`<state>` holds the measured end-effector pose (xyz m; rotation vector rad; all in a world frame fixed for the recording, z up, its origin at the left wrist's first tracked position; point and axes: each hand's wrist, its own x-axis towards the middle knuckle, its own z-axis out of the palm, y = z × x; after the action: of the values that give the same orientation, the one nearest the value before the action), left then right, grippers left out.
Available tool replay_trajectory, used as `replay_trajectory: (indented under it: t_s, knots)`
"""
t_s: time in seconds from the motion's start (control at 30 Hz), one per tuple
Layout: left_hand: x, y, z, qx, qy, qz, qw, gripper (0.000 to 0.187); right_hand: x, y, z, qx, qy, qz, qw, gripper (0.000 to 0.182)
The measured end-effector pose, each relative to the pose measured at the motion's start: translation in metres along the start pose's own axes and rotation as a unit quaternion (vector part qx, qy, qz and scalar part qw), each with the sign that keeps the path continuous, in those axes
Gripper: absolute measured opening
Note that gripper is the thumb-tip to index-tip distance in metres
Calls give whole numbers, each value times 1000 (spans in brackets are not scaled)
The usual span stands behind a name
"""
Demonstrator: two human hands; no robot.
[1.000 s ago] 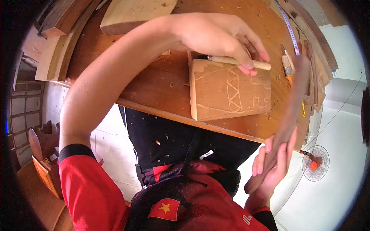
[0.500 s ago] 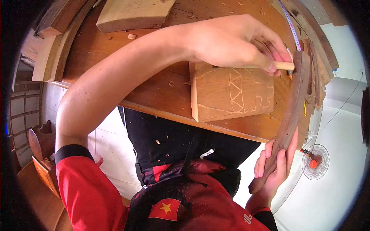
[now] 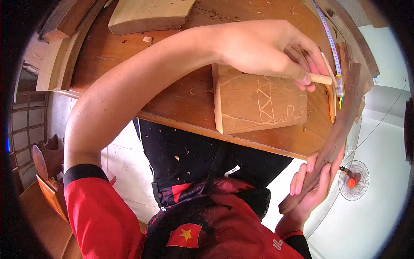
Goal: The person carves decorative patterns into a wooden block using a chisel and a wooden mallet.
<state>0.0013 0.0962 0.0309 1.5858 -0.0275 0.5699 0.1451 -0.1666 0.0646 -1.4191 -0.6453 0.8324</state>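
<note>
My left hand [image 3: 276, 52] reaches across from the left above the board, its thumb and fingers closed around a pale wooden rod [image 3: 321, 79]. The rod's blunt end points right; its other end is hidden by the hand. In my right hand [image 3: 312, 185], at the lower right, is a long dark wooden bar [image 3: 338, 134], gripped near its lower end and slanting up to the right. Below my left hand lies a wooden board [image 3: 241, 103] with pale carved zigzag and curved lines. The bar's upper end is apart from the rod.
A purple-and-white measuring strip [image 3: 330, 36] lies along the right of the wooden table [image 3: 181, 103], beside a thin orange tool [image 3: 332, 103]. A thick wood block [image 3: 151, 15] sits at the back. Wood pieces [image 3: 54, 73] stack at left; a fan [image 3: 353, 180] stands right.
The dark bar has swung right and down, away from the rod's end, uncovering the measuring strip's end and orange tool. My left hand has shifted slightly down and right.
</note>
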Motion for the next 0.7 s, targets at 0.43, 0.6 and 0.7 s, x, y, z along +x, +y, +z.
replay_trajectory:
  t_s: [0.43, 0.6, 0.7]
  knots:
    - [-2, 3, -7, -65, -47, 52, 995, 39, -3, 8, -7, -37, -57, 11, 998, 61]
    - [5, -1, -5, -44, -33, 95, 994, 44, -2, 4, -3, -40, -45, 15, 998, 61]
    - [7, 0, -4, -39, -42, 81, 995, 45, 0, 6, -9, -34, -75, 1, 997, 59]
